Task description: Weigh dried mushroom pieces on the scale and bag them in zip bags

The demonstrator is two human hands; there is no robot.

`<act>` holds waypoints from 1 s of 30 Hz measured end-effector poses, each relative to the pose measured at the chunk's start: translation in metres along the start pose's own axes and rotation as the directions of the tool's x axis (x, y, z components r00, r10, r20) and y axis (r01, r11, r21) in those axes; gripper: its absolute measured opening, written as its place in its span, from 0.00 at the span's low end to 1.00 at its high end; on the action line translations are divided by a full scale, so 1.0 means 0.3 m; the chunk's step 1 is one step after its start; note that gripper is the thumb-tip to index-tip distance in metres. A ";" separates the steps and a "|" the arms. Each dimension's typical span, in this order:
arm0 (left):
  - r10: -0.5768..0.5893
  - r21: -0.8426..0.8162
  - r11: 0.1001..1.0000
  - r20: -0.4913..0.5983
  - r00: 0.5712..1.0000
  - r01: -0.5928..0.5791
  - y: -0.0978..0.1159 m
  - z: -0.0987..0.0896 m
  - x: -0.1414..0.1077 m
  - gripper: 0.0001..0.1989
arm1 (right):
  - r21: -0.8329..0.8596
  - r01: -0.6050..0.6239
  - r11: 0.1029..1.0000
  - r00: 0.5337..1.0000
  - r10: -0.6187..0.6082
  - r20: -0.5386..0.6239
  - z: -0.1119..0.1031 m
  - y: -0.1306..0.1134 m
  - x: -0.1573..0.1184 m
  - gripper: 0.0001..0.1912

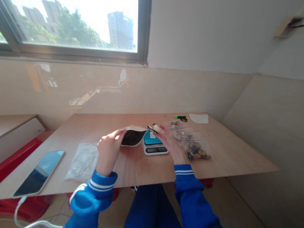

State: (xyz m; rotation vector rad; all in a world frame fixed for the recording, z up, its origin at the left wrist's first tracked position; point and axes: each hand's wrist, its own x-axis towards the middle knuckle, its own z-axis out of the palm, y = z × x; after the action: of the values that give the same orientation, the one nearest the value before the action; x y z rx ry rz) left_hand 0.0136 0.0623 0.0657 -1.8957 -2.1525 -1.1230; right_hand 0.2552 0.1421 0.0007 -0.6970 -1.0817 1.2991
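My left hand (110,147) grips the near left edge of an open pouch (133,138) with a pale rim and a dark inside. Brown pieces show within it; their kind is not clear. My right hand (167,138) is closed at the pouch's right corner, above a kitchen scale (155,149) with a blue top and a small display. Small dark shapes show at its fingertips, too small to name. Beside the right wrist lie several clear zip bags (197,148) with brown, dried-looking pieces inside.
A crumpled clear plastic bag (83,161) lies left of my left hand, with a tablet (40,173) on a white cable farther left. Toward the back are a green-and-black screwdriver (180,117) and a white sheet (199,118). Red stools (26,202) stand under the wooden table (134,170).
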 end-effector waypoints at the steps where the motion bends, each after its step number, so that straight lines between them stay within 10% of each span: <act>1: 0.003 0.019 1.000 -0.006 1.000 -0.003 0.004 0.004 0.017 0.16 | 0.002 0.018 1.000 1.000 -0.018 -0.019 -0.008 0.009 0.012 0.12; 22: 0.018 -0.060 0.998 0.007 1.000 -0.017 -0.020 -0.024 0.051 0.16 | -0.674 0.162 0.720 0.986 -0.142 0.085 -0.096 0.053 0.011 0.22; 30: 0.018 -0.075 0.997 0.019 1.000 -0.017 -0.019 -0.029 0.036 0.16 | -0.840 0.297 0.454 0.949 -0.240 0.206 -0.085 0.132 -0.026 0.17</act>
State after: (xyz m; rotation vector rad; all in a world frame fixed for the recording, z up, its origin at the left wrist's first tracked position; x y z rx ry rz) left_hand 0.0025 0.0667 0.0746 -1.9599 -2.1281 -1.2030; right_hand 0.2629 0.1459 -0.0461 -1.1681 -1.8464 0.3928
